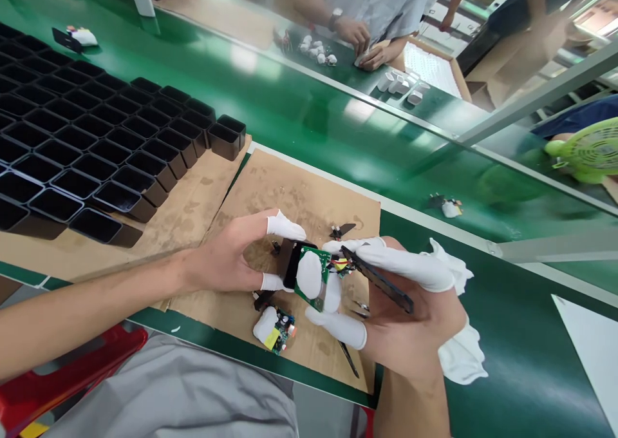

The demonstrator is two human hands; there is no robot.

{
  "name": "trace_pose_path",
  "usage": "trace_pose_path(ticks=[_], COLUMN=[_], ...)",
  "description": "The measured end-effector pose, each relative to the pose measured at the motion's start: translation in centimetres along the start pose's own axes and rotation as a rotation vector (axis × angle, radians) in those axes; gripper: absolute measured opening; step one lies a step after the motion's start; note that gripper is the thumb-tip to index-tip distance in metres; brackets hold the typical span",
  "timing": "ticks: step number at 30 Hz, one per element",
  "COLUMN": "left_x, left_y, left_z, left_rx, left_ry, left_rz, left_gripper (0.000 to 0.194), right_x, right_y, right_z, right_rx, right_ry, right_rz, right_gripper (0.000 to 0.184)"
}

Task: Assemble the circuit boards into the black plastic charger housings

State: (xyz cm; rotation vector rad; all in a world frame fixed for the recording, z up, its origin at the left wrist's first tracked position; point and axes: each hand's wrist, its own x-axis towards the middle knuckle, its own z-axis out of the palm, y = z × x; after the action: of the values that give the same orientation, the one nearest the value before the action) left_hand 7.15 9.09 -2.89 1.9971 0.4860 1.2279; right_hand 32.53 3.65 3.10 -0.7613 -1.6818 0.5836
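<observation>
My left hand (226, 251), with white finger cots on thumb and finger, grips a black plastic case (290, 257) between them. In my right hand (410, 309) is a green circuit board (318, 256) bearing a large white blob (309, 276), with its edge at the mouth of the case. How far the board sits inside I cannot tell. A black cover plate (379, 278), apparently joined by short wires, lies along my right fingers. Below my hands, another circuit board (280, 338) with a white blob and yellow part rests on the cardboard (212, 309).
Rows of open black cases (96, 167) stand at the left. White cloth (463, 354) lies beside my right wrist. Another board assembly (451, 207) rests on the green belt (290, 109). Across it, a co-worker's hands (362, 45) handle small white parts. A green fan (589, 151) stands right.
</observation>
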Motion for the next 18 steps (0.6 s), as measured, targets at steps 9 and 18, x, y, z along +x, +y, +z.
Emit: trace_pose_path(ticks=[9,18], left_x=[-0.06,-0.02], left_y=[-0.02,-0.17], left_z=[-0.11,0.12], left_rx=[0.000,-0.019], left_ry=[-0.011,0.011], left_rz=[-0.006,0.020], left_gripper=[0.069,0.064], right_x=[-0.22,-0.74], right_y=[0.06,0.36], right_z=[-0.23,-0.16], right_rx=[-0.084,-0.111], right_ry=[-0.055,-0.064], right_rz=[0.015,-0.001], right_gripper=[0.086,0.093])
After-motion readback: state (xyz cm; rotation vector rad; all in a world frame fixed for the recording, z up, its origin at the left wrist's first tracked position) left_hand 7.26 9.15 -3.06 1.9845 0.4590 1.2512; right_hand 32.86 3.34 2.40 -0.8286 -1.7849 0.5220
